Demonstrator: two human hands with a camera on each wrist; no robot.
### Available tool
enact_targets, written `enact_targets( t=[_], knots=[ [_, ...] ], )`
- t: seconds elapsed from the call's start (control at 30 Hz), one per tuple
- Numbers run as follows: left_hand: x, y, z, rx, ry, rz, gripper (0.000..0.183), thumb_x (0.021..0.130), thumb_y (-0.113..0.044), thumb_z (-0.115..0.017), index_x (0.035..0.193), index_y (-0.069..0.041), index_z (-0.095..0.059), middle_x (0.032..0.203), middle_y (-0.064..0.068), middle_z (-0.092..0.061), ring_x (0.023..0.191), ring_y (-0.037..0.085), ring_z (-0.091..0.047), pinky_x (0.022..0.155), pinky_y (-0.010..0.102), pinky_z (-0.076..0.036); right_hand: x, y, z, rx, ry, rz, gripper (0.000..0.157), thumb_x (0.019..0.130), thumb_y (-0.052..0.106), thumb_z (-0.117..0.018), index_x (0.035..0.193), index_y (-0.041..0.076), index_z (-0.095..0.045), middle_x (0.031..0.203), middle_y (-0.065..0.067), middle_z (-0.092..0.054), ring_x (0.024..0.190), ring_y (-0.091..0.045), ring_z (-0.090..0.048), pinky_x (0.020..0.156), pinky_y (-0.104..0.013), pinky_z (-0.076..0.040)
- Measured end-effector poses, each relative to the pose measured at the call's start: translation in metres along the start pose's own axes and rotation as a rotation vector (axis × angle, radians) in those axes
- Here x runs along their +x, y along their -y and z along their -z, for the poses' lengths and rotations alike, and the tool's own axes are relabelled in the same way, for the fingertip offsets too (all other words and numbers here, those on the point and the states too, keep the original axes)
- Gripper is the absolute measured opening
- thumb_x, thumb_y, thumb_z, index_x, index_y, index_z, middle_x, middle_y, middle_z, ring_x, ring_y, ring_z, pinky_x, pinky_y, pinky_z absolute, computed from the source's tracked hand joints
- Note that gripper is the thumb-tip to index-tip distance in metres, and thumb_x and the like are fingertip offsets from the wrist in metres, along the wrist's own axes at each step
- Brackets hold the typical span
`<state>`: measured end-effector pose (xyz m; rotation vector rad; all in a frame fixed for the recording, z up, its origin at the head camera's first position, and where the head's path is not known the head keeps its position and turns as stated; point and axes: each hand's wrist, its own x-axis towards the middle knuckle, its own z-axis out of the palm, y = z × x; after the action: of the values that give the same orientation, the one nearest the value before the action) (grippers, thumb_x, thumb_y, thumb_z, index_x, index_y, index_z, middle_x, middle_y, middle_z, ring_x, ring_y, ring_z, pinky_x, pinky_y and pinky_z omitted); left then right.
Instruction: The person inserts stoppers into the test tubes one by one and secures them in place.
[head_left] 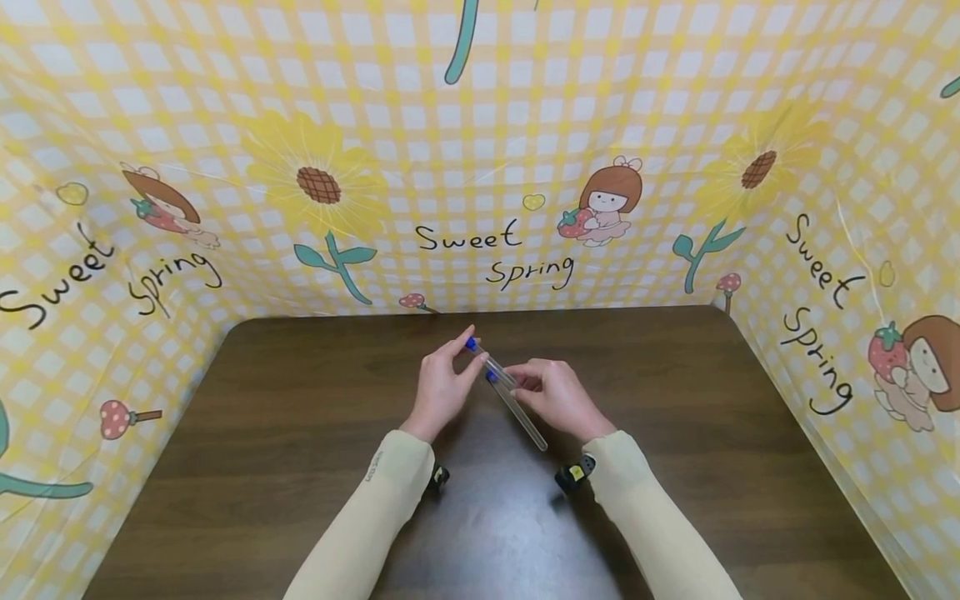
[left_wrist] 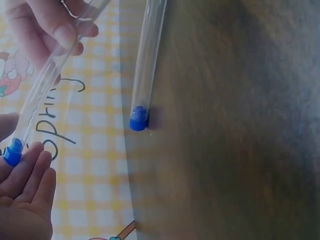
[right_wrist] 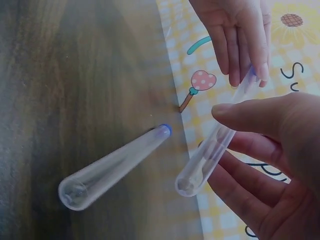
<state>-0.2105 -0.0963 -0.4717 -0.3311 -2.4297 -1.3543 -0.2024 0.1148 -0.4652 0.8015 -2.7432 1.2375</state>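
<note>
Two clear test tubes with blue stoppers are in view. One test tube [head_left: 491,362] is in both hands, tilted in the air. My left hand [head_left: 442,383] pinches its stoppered end, and the blue stopper [left_wrist: 13,152] shows between thumb and fingers in the left wrist view. Nearer the rounded end, my right hand [head_left: 558,396] holds the glass between thumb and fingers, as the right wrist view shows. The second test tube [right_wrist: 115,167] lies on the table below the hands, touched by neither; its blue stopper [left_wrist: 139,119] points to the far side.
The dark wooden table [head_left: 300,500] is bordered at the back and sides by a yellow checked cloth [head_left: 480,150] with printed flowers and words. A small black device [head_left: 576,475] sits at the right wrist, with another device [head_left: 438,477] at the left.
</note>
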Motion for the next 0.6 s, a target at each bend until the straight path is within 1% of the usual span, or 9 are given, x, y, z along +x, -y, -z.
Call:
enact_targets(
  t=[0.13, 0.23, 0.4, 0.6],
  knots=[
    [-0.0018, 0.0008, -0.0036, -0.034, -0.002, 0.033, 0.052, 0.096, -0.02, -0.074, 0.144, -0.007, -0.059, 0.124, 0.006, -0.071, 0.119, 0.023, -0.064, 0.106, 0.043, -0.044, -0.0006, -0.0018, -0.0015, -0.005, -0.012, -0.007, 0.032, 0.085, -0.002, -0.08, 0.116, 0.007, -0.077, 0.093, -0.001, -0.071, 0.078, -0.01, -0.066, 0.074, -0.031, -0.059],
    [-0.0007, 0.0017, -0.0048, -0.043, 0.008, 0.037, 0.051, 0.097, -0.02, -0.074, 0.144, -0.008, -0.059, 0.126, 0.005, -0.07, 0.12, 0.023, -0.063, 0.107, 0.042, -0.043, -0.0002, -0.0025, -0.0022, -0.012, -0.017, -0.019, 0.031, 0.086, -0.002, -0.081, 0.115, 0.008, -0.078, 0.091, 0.001, -0.07, 0.078, -0.009, -0.066, 0.074, -0.03, -0.058],
    [0.0025, 0.0036, -0.0033, -0.023, 0.03, 0.018, 0.05, 0.097, -0.021, -0.073, 0.143, -0.007, -0.059, 0.127, 0.005, -0.069, 0.124, 0.026, -0.06, 0.108, 0.044, -0.042, 0.0004, -0.0027, -0.0036, -0.011, -0.022, -0.04, 0.031, 0.086, -0.002, -0.081, 0.115, 0.009, -0.078, 0.089, 0.004, -0.068, 0.077, -0.009, -0.065, 0.074, -0.029, -0.058],
    [0.006, 0.0051, 0.0009, 0.02, 0.026, -0.031, 0.051, 0.096, -0.02, -0.074, 0.142, -0.004, -0.059, 0.128, 0.009, -0.068, 0.123, 0.029, -0.059, 0.107, 0.048, -0.041, 0.0014, -0.0011, -0.0046, 0.016, -0.03, -0.033, 0.032, 0.085, -0.003, -0.08, 0.115, 0.008, -0.078, 0.089, 0.004, -0.069, 0.078, -0.01, -0.065, 0.074, -0.03, -0.059]
  ],
)
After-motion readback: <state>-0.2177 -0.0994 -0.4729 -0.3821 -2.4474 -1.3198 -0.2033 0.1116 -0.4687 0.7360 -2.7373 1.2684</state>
